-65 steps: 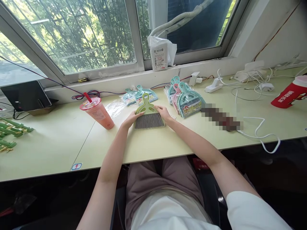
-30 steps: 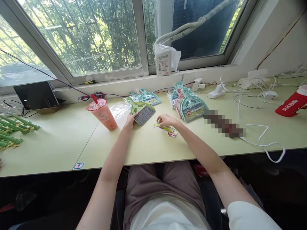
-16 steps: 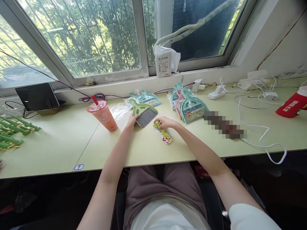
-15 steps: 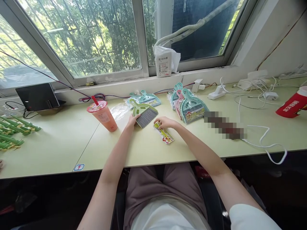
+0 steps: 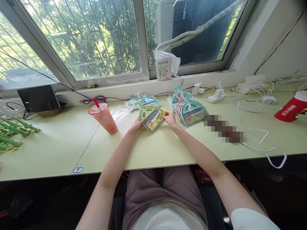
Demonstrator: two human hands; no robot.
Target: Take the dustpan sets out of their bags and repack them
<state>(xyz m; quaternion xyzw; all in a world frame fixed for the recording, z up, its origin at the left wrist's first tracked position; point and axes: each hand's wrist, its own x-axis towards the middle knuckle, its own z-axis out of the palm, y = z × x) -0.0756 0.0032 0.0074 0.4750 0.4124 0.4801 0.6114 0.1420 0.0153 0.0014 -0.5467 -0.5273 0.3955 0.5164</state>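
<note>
My left hand (image 5: pixel 137 124) is closed on the left edge of a green dustpan and brush set (image 5: pixel 144 110), tilted above the table. A yellow printed card label (image 5: pixel 155 120) lies across the set's grey bristles. At the label's upper right end, my right hand (image 5: pixel 169 118) pinches it with the fingertips. Just right of that hand are plastic-wrapped dustpan sets (image 5: pixel 193 110) in teal and pink. More wrapped teal sets (image 5: pixel 150 100) lie behind the green one, beside a crumpled clear bag (image 5: pixel 118 113).
A pink drink cup (image 5: pixel 104 119) with a red straw stands left of my hands. Farther left are a tablet (image 5: pixel 38 98) and green bamboo-like pieces (image 5: pixel 14 131). On the right are white cables (image 5: pixel 259 95), a blurred-out item (image 5: pixel 224 128) and a red container (image 5: pixel 289 108).
My right hand has lifted the card label from the table and brought it up and left onto the bristles. The green set has shifted slightly right in my left hand.
</note>
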